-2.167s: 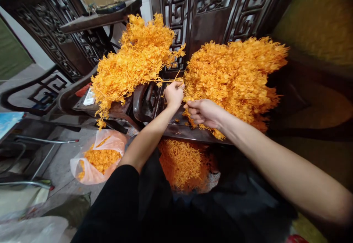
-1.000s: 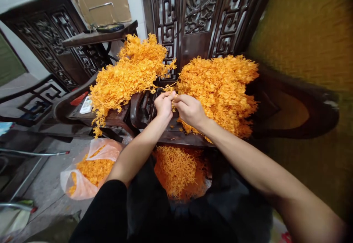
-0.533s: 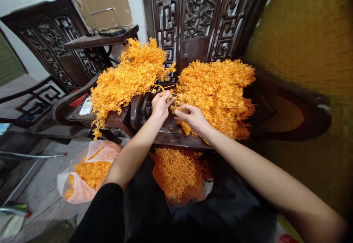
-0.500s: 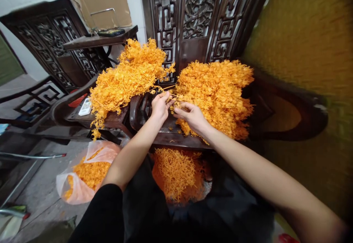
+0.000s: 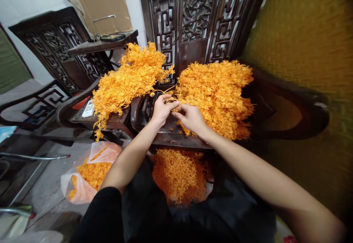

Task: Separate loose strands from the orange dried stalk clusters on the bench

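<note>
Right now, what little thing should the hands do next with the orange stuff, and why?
Probably pull the hands gently apart. The left hand and right hand meet at the edge of the right orange heap, their fingers pinching a thin orange sprig that looks still tangled in it.

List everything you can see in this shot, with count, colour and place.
Sprig heaps: 2, orange; one on the left chair arm, one on the chair seat.
Loose sprig: 1, orange, pinched between both hands.
Cut sprigs pile: 1, orange, low between the arms.
Plastic bag: 1, clear, orange pieces inside, floor left.
Carved chair: 1, dark brown, centre.
Cardboard: 1, brown, top left.
Small shelf: 1, dark, dark flat object on it.
Cushion: 1, mustard, right.
Left hand: fingers closed on the sprig.
Right hand: fingers closed on the sprig.
</note>
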Demonstrator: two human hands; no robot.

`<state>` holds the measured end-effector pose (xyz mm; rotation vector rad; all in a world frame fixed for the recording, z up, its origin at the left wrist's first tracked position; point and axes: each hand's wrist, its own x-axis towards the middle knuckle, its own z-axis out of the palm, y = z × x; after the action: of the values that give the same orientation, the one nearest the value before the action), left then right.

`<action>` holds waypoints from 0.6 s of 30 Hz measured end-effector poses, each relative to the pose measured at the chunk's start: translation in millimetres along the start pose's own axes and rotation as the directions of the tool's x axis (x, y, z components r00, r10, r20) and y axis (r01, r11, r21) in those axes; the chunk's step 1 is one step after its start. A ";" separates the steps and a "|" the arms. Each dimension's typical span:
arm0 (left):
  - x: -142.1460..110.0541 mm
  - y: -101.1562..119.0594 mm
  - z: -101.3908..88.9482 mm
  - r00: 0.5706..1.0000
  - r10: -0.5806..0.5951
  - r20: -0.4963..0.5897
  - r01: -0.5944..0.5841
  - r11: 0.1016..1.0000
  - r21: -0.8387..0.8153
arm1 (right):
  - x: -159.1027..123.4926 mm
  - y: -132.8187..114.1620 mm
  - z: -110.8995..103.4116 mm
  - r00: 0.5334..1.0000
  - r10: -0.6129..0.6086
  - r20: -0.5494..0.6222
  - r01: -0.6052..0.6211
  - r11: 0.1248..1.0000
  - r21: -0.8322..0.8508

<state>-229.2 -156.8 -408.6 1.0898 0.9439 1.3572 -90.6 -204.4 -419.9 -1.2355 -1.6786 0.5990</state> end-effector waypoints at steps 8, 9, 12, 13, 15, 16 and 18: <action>-3.5 -0.5 5.9 0.998 -0.056 -0.025 0.051 0.984 -0.169 | 7.5 0.3 -7.1 0.998 0.040 0.047 -0.038 0.998 -0.050; -2.9 -1.1 8.1 0.996 -0.028 -0.085 0.015 0.987 -0.160 | 7.2 -2.2 -6.0 0.997 0.063 0.044 -0.062 0.998 -0.022; 6.3 -2.2 11.0 0.956 0.022 -0.291 -0.063 0.989 -0.135 | -2.7 -18.2 2.3 0.997 0.033 0.068 -0.037 0.997 0.060; 11.5 -1.9 9.9 0.935 0.020 -0.355 -0.073 0.988 -0.137 | -8.6 -25.4 6.0 0.995 -0.027 0.099 0.021 0.998 0.066; 21.7 -0.2 4.2 0.912 0.011 -0.409 -0.080 0.985 -0.151 | -20.9 -39.0 11.6 0.966 -0.179 0.186 0.173 0.984 0.046; 25.5 0.8 0.3 0.920 0.011 -0.391 -0.080 0.984 -0.160 | -25.4 -44.1 12.2 0.945 -0.241 0.223 0.240 0.970 0.032; 28.5 2.7 -8.1 0.962 0.036 -0.269 -0.084 0.982 -0.170 | -28.6 -48.8 6.5 0.927 -0.287 0.239 0.292 0.956 0.015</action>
<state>-237.1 -128.3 -405.6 0.8176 0.9642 1.6345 -117.3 -248.0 -394.7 -0.9295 -2.0291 0.5654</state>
